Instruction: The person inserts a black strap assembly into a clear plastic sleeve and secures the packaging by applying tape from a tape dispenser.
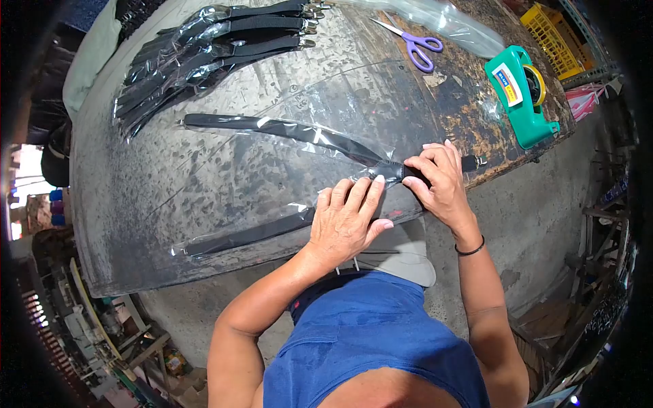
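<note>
A pair of black suspenders (pixel 272 126) lies on the worn dark tabletop (pixel 231 166), its two straps spread to the left in a V and covered in shiny clear plastic. My left hand (pixel 345 216) rests palm down on the nearer strap, fingers stretched, their tips close to the joint where the straps meet. Just right of that joint, my right hand (pixel 439 180) has its thumb and fingers closed around the single strap. A short dark end with a metal clip shows beyond its fingers. The palm side of both hands is hidden.
Several plastic-wrapped suspenders (pixel 204 51) are piled at the far left. Purple-handled scissors (pixel 418 51) and a clear plastic film (pixel 452 27) lie at the back. A green tape dispenser (pixel 520 102) stands near the right edge. A yellow crate (pixel 551 41) sits beyond the table.
</note>
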### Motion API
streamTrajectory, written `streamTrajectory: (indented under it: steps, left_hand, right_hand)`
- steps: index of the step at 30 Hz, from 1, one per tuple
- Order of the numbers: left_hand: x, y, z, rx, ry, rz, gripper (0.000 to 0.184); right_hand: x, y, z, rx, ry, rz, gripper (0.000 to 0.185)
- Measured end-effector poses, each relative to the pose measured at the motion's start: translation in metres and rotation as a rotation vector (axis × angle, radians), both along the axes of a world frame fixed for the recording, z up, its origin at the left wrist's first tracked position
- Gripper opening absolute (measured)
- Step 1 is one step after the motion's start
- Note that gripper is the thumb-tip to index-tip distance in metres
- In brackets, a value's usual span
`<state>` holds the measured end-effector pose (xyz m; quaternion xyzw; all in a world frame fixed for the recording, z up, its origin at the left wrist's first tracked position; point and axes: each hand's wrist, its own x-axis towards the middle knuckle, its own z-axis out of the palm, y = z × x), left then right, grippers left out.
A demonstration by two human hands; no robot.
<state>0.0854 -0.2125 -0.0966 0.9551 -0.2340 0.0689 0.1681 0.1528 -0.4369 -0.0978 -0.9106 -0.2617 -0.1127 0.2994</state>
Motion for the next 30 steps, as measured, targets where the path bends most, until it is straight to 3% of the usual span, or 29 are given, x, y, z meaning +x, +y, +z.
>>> streamTrajectory:
  steps: [16,19,21,23,26,30]
  left_hand:
    - [0.000,-0.001,-0.003,0.008,-0.036,0.012,0.073]
    - [0.000,-0.001,-0.003,0.012,-0.039,0.010,0.073]
    - [0.000,0.000,-0.002,0.024,-0.037,0.002,0.073]
    - [-0.001,-0.001,-0.003,0.026,-0.052,0.005,0.073]
    - [-0.001,-0.001,-0.005,0.030,-0.070,0.011,0.074]
    - [-0.002,0.000,-0.005,0.023,-0.069,0.010,0.074]
  right_hand:
    - [0.005,0.001,0.010,-0.041,0.006,0.029,0.025]
    - [0.017,0.000,0.012,-0.001,0.095,0.039,0.019]
    - [0.029,0.008,0.014,0.087,0.205,-0.083,0.013]
    - [0.037,0.020,0.019,0.058,0.201,-0.101,0.011]
    - [0.047,0.028,0.022,-0.198,0.222,-0.058,0.021]
    - [0.056,0.032,0.027,-0.240,0.341,-0.072,0.023]
